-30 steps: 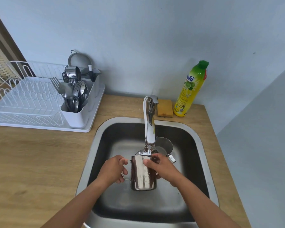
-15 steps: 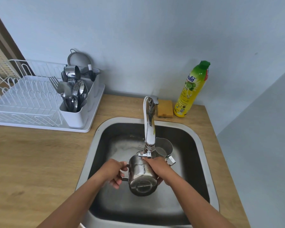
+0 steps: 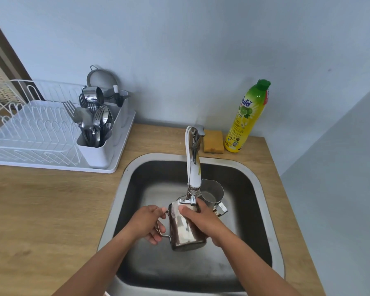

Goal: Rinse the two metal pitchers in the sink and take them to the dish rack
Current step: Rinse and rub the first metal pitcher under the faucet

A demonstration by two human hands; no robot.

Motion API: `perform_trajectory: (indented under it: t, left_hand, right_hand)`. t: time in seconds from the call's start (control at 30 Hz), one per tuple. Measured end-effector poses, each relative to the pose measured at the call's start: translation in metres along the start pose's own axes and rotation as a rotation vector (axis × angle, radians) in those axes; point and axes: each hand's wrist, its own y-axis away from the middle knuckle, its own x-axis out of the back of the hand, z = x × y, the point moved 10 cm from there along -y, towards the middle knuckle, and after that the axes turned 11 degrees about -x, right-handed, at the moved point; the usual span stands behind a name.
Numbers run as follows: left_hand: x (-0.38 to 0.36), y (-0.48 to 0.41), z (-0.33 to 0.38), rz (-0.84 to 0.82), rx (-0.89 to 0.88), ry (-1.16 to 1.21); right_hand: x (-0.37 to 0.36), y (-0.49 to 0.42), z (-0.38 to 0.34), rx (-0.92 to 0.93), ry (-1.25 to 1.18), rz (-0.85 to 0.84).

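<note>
Currently rinsing larger steel pitcher [image 3: 185,228] under faucet [image 3: 193,167].
Left hand [image 3: 146,224] grips handle, right hand [image 3: 203,218] clasps body (steadying it); second pitcher [image 3: 212,194] waits in sink [image 3: 263,201].

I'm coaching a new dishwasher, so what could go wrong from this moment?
1. The held pitcher sits right under the faucet tip; lifting it carelessly could knock the spout.
2. The right hand grips a wet, shiny wall, so it might slip; the left hand on the handle is the safer hold.
3. The second pitcher stands close behind and could be tipped.
</note>
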Motion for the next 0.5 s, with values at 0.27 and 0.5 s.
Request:
perform_trajectory:
  t: [0.27,0.5]
  left_hand:
    - [-0.001,0.009,0.011,-0.020,-0.083,0.021]
    - [-0.007,0.012,0.015,-0.054,-0.095,0.098]
  right_hand:
    - [0.020,0.028,-0.023,0.192,0.060,0.129]
    - [0.031,0.045,-0.030,0.287,0.134,0.233]
